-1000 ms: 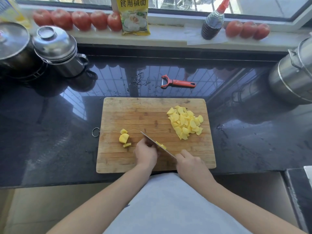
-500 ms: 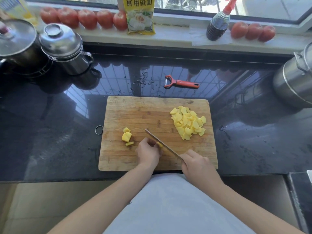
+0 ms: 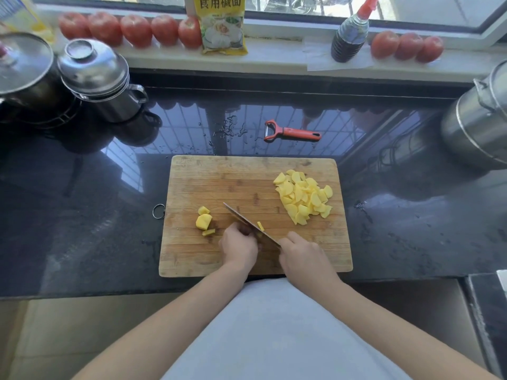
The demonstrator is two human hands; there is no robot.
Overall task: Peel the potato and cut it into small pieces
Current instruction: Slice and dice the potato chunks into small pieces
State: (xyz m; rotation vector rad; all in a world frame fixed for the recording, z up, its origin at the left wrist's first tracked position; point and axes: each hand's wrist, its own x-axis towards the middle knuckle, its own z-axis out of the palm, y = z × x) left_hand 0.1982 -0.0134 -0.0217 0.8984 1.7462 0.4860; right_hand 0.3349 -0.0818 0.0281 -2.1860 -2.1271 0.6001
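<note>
Peeling looks done: peeler [image 3: 290, 131] idle on counter [image 3: 109, 215]. Big pile [image 3: 303, 197] cut. Right hand [image 3: 303, 259] grips knife [image 3: 251, 224]; left hand [image 3: 238, 246] curled over hidden piece. Chunks [image 3: 204, 222] on board [image 3: 219, 182] left.

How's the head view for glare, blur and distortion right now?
Head view: the window grille glares off the wet black counter behind the board. Daylight is bright and even over the potato pile. Wide-angle bending curves the sill and the pots at the edges. The knife and both hands look slightly soft; the lid at far left is blurred.
</note>
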